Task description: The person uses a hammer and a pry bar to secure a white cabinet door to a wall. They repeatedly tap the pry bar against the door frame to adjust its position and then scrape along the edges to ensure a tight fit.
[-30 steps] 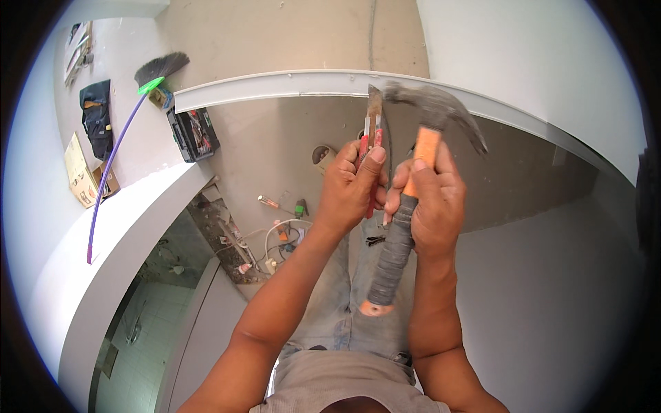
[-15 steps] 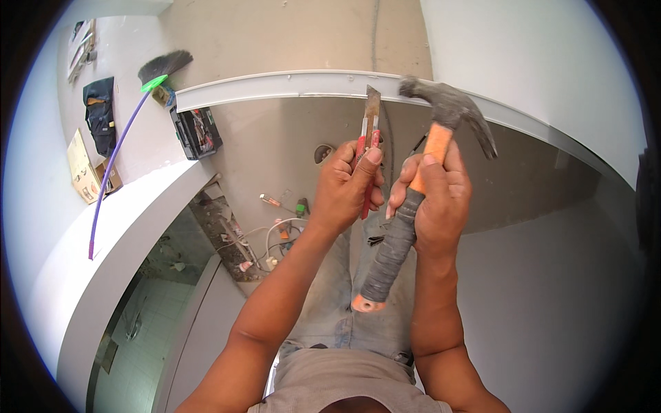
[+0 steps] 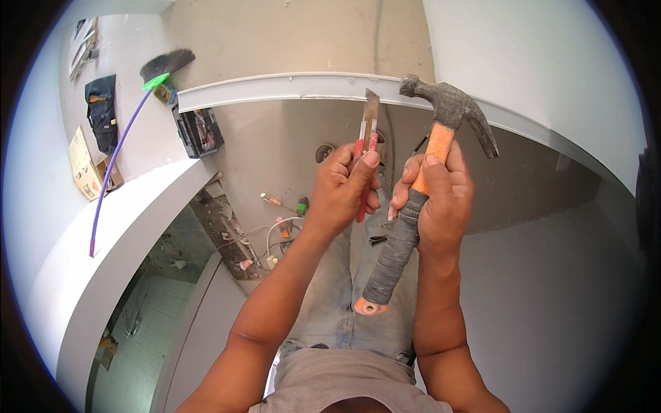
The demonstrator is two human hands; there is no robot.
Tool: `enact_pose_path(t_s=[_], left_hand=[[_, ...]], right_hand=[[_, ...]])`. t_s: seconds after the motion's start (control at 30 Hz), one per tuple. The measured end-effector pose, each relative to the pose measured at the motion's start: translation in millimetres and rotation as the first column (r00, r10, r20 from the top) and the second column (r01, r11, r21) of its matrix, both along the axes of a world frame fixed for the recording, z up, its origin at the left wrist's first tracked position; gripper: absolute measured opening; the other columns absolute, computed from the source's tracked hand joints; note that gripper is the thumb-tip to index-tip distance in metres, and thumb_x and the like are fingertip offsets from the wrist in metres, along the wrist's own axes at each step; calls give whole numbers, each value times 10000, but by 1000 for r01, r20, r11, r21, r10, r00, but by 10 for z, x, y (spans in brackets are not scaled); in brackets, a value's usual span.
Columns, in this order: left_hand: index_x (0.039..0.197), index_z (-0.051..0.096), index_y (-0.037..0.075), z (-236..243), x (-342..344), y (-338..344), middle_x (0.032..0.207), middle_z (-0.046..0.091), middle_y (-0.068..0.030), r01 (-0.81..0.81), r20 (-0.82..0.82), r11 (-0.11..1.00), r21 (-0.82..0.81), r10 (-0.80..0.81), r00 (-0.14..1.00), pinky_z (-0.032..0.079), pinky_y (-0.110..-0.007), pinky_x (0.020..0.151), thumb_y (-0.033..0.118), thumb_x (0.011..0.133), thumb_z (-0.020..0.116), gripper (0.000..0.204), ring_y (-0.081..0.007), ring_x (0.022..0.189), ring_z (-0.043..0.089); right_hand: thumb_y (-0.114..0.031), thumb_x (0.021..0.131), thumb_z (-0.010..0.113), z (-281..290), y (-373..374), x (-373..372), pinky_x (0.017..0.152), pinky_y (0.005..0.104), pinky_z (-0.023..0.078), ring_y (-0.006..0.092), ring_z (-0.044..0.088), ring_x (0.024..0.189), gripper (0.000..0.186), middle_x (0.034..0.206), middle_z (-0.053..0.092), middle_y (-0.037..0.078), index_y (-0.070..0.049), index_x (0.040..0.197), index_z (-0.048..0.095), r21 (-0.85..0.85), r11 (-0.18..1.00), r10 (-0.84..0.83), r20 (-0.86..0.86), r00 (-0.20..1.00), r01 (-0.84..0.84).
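Observation:
My left hand (image 3: 344, 189) grips a red utility knife (image 3: 372, 141), its rusty blade pointing up against the lower part of a curved-looking white strip (image 3: 275, 89) that spans the view. My right hand (image 3: 441, 206) is closed round the handle of a claw hammer (image 3: 392, 255), orange with dark tape wrapping. The hammer's dark steel head sits right of the blade, over the strip, apart from the blade. My jeans-clad legs show below both tools.
A purple broom (image 3: 120, 148), a black tool box (image 3: 197, 129), a dark bag (image 3: 101, 110) and cardboard (image 3: 86, 165) lie at the left. Cables (image 3: 279, 227) and small tools are on the floor below. A white panel (image 3: 537, 62) fills the upper right; a tiled room shows lower left.
The hammer head has moved a little right, away from the blade, and is sharper now. My left hand and knife have shifted slightly left and down.

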State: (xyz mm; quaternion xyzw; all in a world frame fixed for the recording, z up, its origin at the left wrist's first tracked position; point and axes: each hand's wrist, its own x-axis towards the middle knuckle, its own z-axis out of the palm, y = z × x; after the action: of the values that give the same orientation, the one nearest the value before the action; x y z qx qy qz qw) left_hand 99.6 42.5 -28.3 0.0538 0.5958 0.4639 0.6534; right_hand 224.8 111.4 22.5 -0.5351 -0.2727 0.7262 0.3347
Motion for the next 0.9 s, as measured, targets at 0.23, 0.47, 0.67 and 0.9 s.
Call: enact_pose_path(t_s=[0.23, 0.47, 0.67, 0.9], left_hand=[[1129, 595, 33, -3, -37, -11, 766, 632, -37, -11, 66, 1000, -6, 11, 998, 495, -237, 457, 450, 1028, 636, 431, -97, 522, 616], [1137, 599, 23, -36, -27, -33, 763, 636, -35, -27, 40, 999, 20, 27, 999, 492, -234, 458, 444, 1028, 638, 436, -93, 523, 615], [1152, 596, 22, -25, -29, -38, 765, 641, -33, -41, 59, 999, -1, 41, 997, 491, -232, 463, 426, 1032, 638, 423, -93, 527, 617], [1161, 594, 23, -52, -13, -45, 760, 640, -34, -38, 30, 999, 16, 37, 999, 491, -234, 467, 420, 1033, 640, 420, -90, 529, 611]], right_hand=[[-121, 1051, 456, 49, 20, -12, 440, 300, 517, 133, 588, 524, 365, 792, 615, 79, 62, 1367, 458, -32, 999, -27, -11, 1000, 27], [-140, 1056, 440, 5, -14, -34, 412, 288, 515, 136, 584, 517, 396, 800, 608, 85, 47, 1404, 457, -6, 999, 44, 12, 999, -44], [-149, 1055, 441, -24, -41, -36, 404, 290, 514, 136, 582, 516, 412, 813, 603, 76, 56, 1412, 451, -19, 997, 73, 9, 997, -73], [-144, 1052, 437, -21, -64, -63, 405, 292, 516, 132, 578, 519, 361, 815, 603, 75, 46, 1356, 480, -3, 999, 47, 13, 999, -47]])
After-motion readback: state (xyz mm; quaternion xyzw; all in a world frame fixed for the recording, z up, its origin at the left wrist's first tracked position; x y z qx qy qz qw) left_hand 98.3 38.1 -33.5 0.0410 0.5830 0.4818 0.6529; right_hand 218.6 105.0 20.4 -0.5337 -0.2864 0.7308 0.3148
